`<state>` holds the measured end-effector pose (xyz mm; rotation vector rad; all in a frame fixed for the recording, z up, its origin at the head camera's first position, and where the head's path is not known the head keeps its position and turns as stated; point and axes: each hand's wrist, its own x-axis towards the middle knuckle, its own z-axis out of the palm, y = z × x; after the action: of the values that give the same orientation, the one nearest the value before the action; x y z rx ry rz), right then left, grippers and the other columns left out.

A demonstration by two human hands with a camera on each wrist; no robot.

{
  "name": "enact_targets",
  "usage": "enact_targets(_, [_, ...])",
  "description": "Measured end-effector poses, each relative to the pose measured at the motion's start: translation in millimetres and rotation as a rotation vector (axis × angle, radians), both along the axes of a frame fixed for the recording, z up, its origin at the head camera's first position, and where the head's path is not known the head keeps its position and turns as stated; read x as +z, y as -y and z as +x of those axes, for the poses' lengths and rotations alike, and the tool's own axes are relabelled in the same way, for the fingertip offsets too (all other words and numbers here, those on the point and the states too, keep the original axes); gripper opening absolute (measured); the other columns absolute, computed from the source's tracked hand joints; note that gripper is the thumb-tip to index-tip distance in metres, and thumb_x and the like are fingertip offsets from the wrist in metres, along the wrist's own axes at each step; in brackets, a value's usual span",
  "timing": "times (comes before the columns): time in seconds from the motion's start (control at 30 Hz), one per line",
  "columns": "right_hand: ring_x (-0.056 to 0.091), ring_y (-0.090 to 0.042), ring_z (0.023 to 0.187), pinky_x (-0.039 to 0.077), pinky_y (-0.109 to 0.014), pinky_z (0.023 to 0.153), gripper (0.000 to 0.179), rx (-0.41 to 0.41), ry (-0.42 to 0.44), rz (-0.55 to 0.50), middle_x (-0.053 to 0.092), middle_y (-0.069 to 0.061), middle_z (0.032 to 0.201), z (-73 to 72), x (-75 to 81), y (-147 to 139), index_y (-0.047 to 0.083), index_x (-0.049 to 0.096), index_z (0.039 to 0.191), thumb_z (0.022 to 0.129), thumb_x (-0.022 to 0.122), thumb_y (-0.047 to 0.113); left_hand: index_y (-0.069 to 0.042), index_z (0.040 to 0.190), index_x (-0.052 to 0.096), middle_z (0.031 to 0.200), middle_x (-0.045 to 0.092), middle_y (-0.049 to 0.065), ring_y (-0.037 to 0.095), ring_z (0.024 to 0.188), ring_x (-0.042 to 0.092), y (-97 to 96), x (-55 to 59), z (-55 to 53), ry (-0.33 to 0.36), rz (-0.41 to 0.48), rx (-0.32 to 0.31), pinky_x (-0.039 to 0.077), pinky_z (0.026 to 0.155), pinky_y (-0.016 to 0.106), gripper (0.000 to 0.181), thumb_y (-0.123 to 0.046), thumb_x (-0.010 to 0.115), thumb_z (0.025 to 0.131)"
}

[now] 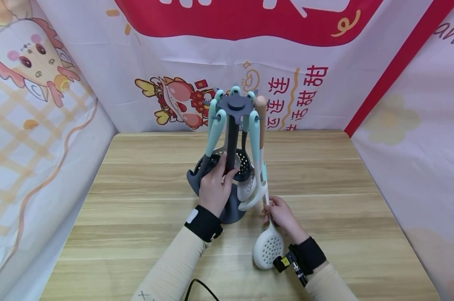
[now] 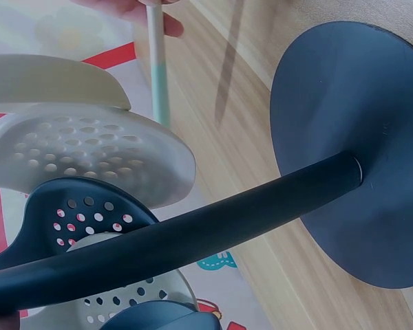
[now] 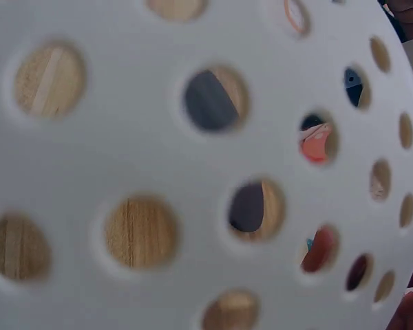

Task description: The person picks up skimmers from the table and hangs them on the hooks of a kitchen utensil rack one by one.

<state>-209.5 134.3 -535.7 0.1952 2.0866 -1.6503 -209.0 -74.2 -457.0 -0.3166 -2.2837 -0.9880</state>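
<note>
A dark grey utensil stand (image 1: 231, 140) with a round base (image 2: 351, 89) bears several hanging utensils, most with mint-green handles. My left hand (image 1: 214, 192) grips its post (image 2: 193, 237) below the hooks. Just right of the base, my right hand (image 1: 284, 216) pinches the stem of a white skimmer (image 1: 268, 251), whose head points down toward me and whose mint end is up. The skimmer's holed head (image 3: 138, 151) fills the right wrist view and hides most of that hand. Its stem (image 2: 157, 48) shows in the left wrist view.
On the stand hang a dark skimmer (image 1: 243, 167), a white slotted utensil (image 2: 103, 148) and one with a wooden handle (image 1: 261, 119). All stands on a wood-grain table (image 1: 144, 200). Printed cloths (image 1: 166, 54) enclose the back and sides. A black cable (image 1: 200, 281) lies at the front.
</note>
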Motion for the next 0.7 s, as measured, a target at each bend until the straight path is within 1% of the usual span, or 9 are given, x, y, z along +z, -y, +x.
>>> enact_targets(0.23, [0.056,-0.011,0.062,0.052,-0.024,0.051,0.047,-0.029,0.007,-0.063,0.057,-0.011,0.092,4.6,8.1,2.6,-0.010,0.031,0.146,0.101,0.042,0.002,-0.001,0.138,0.052,0.101,0.074,0.015,0.027,0.091,0.074,-0.3,0.3,0.0,0.013,-0.004,0.005,0.062,0.079,0.036,0.047,-0.022,0.063,0.098])
enact_targets(0.33, [0.055,-0.011,0.061,0.052,-0.026,0.049,0.048,-0.061,-0.005,-0.085,0.056,-0.011,0.092,7.2,11.4,3.7,-0.009,0.031,0.147,0.101,0.042,0.000,-0.001,0.138,0.052,0.101,0.074,0.015,0.027,0.091,0.074,-0.4,0.0,-0.2,0.019,-0.005,0.009,0.062,0.079,0.036,0.047,-0.023,0.063,0.098])
enact_targets(0.5, [0.055,-0.013,0.061,0.052,-0.028,0.048,0.048,-0.096,-0.036,-0.087,0.055,-0.011,0.092,10.8,18.6,3.8,-0.007,0.031,0.147,0.101,0.042,-0.001,-0.002,0.138,0.052,0.101,0.075,0.015,0.027,0.091,0.074,-0.8,0.1,0.0,0.025,-0.006,0.013,0.062,0.080,0.036,0.047,-0.023,0.063,0.098])
enact_targets(0.7, [0.056,-0.015,0.062,0.053,-0.028,0.048,0.048,-0.123,-0.052,-0.094,0.055,-0.010,0.092,13.2,27.8,5.1,-0.007,0.030,0.147,0.101,0.041,-0.001,-0.002,0.138,0.052,0.101,0.075,0.015,0.027,0.091,0.074,-0.9,0.9,0.4,0.022,-0.006,0.015,0.062,0.080,0.036,0.047,-0.023,0.063,0.098])
